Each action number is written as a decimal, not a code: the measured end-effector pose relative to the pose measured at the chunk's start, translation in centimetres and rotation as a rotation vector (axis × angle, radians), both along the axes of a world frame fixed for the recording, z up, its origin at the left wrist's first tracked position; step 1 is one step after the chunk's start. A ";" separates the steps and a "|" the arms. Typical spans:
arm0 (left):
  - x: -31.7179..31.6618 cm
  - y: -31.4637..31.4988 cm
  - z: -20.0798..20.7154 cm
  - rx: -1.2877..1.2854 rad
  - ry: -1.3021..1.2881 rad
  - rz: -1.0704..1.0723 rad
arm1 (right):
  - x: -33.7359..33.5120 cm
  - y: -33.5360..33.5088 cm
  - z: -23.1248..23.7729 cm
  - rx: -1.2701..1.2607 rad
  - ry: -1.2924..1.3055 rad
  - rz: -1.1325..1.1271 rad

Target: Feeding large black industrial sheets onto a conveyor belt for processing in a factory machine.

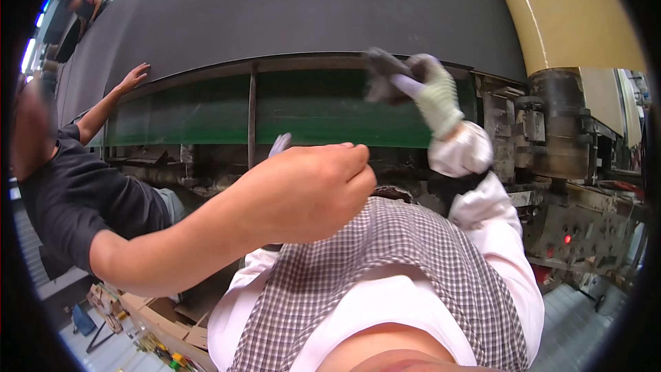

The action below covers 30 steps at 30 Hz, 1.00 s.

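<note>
My right hand, in a pale knitted glove with a darker finger area, is raised at the near edge of a wide dark grey sheet. Its fingers close around what looks like a dark grey cloth, blurred by motion. Of my left hand only pale gloved fingertips show; a co-worker's bare forearm crosses in front and hides the rest. That person's curled hand hangs before my chest, and their other hand rests on the sheet's edge farther left.
Below the sheet runs a green belt-like surface behind a metal upright. Machine parts with a roller stand at the right, under a yellowish sheet. Cardboard boxes sit at lower left. Another person is far left.
</note>
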<state>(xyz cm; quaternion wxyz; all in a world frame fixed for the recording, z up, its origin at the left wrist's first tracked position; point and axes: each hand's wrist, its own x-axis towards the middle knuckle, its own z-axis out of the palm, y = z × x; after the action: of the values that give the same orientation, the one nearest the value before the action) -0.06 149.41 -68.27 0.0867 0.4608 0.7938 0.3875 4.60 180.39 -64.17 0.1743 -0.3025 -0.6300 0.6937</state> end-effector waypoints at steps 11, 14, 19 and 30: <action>-12.1 -10.4 -1.5 -0.144 -0.294 0.328 | -21.0 -12.8 0.9 -1.146 0.428 0.001; -13.4 -10.0 -1.9 -0.140 -0.428 0.308 | -21.6 -12.8 1.3 -1.152 0.453 -0.015; -15.4 -11.4 -2.5 0.066 -0.498 0.313 | -24.2 -15.0 1.2 -0.930 0.480 0.045; -21.1 -13.2 -3.6 0.238 -0.672 0.242 | -31.1 -20.3 5.4 -0.685 0.097 0.194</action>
<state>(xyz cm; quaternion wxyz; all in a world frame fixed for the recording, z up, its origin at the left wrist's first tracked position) -21.11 136.19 -71.83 0.2420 0.2176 0.7191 0.6139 -26.52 160.14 -58.78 0.0259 -0.2488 -0.3779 0.8914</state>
